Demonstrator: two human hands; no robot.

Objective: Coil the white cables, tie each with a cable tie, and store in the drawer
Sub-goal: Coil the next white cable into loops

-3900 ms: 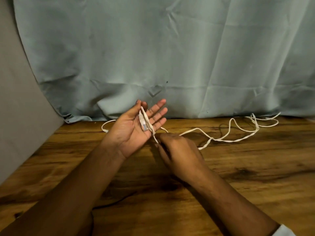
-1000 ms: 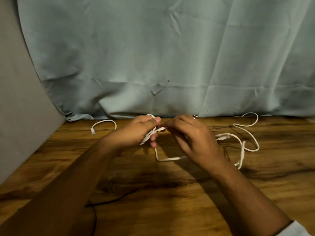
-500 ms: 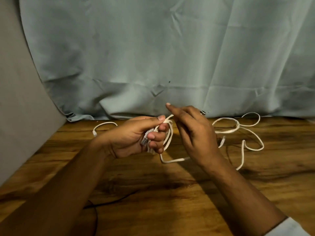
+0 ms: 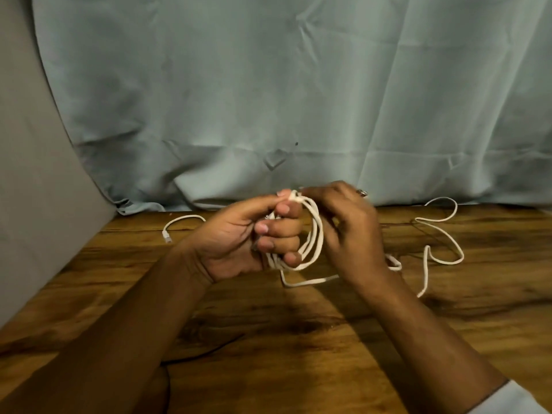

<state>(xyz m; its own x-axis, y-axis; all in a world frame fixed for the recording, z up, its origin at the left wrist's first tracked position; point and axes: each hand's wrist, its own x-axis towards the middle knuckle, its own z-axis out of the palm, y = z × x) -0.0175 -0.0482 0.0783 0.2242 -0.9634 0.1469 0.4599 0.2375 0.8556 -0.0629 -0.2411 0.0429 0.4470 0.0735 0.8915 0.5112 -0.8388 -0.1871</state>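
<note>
Big wrinkly grey-blue cloth [image 4: 268,85] hangs across the back, right down to the far edge of the wooden table [image 4: 298,354], with a grey panel [image 4: 30,204] closing off the left side. Bare wood shows nearest the camera. Left hand [image 4: 239,243] is clenched around a few loops of white cable [image 4: 316,234], held just above the table. Right hand [image 4: 352,234] pinches the cable at the top of the loops. The loose tail [image 4: 442,258] squiggles over the wood to the right. A plug end [image 4: 166,236] lies far left, and a thin black wire [image 4: 203,352] sits by the left arm.
</note>
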